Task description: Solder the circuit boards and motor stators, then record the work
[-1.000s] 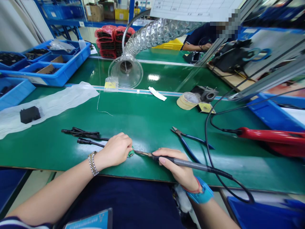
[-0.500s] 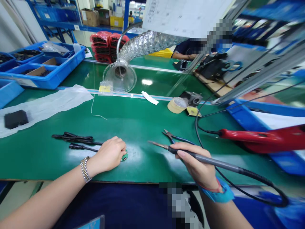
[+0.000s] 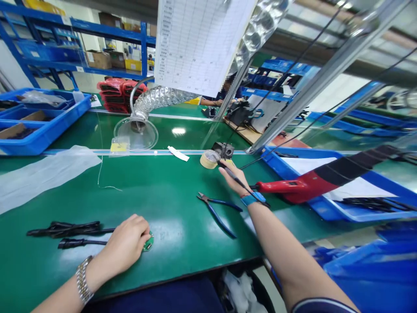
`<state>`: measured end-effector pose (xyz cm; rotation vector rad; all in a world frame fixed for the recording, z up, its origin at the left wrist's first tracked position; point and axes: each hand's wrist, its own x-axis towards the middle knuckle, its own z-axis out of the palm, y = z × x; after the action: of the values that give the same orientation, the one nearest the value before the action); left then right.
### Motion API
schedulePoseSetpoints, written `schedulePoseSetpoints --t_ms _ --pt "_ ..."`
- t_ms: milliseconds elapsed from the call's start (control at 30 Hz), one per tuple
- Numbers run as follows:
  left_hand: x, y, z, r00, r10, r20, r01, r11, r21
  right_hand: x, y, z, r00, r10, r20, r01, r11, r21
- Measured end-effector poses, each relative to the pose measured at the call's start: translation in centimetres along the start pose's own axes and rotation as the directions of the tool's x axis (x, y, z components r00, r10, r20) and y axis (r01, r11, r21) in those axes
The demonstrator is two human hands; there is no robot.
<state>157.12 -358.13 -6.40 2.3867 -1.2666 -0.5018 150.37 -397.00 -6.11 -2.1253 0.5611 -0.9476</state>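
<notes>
My left hand (image 3: pixel 127 244) rests on the green bench, its fingers pinching a small round green circuit board (image 3: pixel 149 243). Two black cables (image 3: pixel 73 230) run out to the left from beneath that hand. Farther forward on the right, my right hand (image 3: pixel 235 179) grips a soldering iron (image 3: pixel 232 174) by its dark handle. Its tip points at a round pale-yellow roll or tub (image 3: pixel 209 160) and a grey metal block (image 3: pixel 224 150); whether it touches either I cannot tell. Blue-handled cutting pliers (image 3: pixel 216 211) lie spread between my hands.
A clear fume funnel (image 3: pixel 136 132) on a silver duct stands at the back. Blue bins (image 3: pixel 61 124) with parts occupy the left. On the right, a red and black tool (image 3: pixel 312 180) lies over another blue bin (image 3: pixel 322 213). A paper sheet (image 3: pixel 202 43) hangs overhead. Someone works beyond the bench.
My right hand has carried the soldering iron forward, away from the circuit board, to the roll and metal block. The camera view has swung right and up. The left hand keeps its pinch.
</notes>
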Motion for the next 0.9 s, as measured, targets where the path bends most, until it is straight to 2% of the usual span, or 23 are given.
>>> schedulePoseSetpoints --t_ms 133,200,267,333,400,567,733,900 --pt "0.1 -0.1 0.2 1.000 -0.008 0.019 0.008 1.000 0.009 1.4 0.7 -1.4 0.976 0.084 -0.203 -0.069 0.994 0.079" --pt "0.1 -0.1 0.2 1.000 -0.008 0.023 0.007 1.000 0.005 2.3 1.0 -2.4 0.924 0.135 -0.357 -0.091 0.986 0.137" --pt "0.1 -0.1 0.2 1.000 0.000 0.026 0.000 1.000 0.000 3.1 1.3 -3.1 0.852 0.184 -0.490 -0.101 0.976 0.190" --pt "0.1 -0.2 0.2 1.000 0.005 0.026 -0.005 1.000 -0.001 3.7 1.6 -3.3 0.797 0.226 -0.560 -0.113 0.967 0.229" --pt "0.1 -0.3 0.4 1.000 0.010 0.020 -0.010 1.000 0.002 4.2 1.7 -3.1 0.777 0.256 -0.576 -0.129 0.959 0.252" --pt "0.1 -1.0 1.1 0.999 0.045 -0.007 -0.045 0.999 -0.007 5.7 0.8 -4.0 0.796 0.244 -0.555 -0.124 0.962 0.245" --pt "0.2 -1.6 1.5 0.996 0.078 -0.036 -0.079 0.997 -0.019 6.9 0.2 -5.5 0.863 0.202 -0.462 -0.134 0.975 0.175" --pt "0.3 -1.5 1.5 0.996 0.070 -0.061 -0.072 0.997 -0.026 6.2 1.4 -3.5 0.919 0.200 -0.341 -0.193 0.980 0.055"
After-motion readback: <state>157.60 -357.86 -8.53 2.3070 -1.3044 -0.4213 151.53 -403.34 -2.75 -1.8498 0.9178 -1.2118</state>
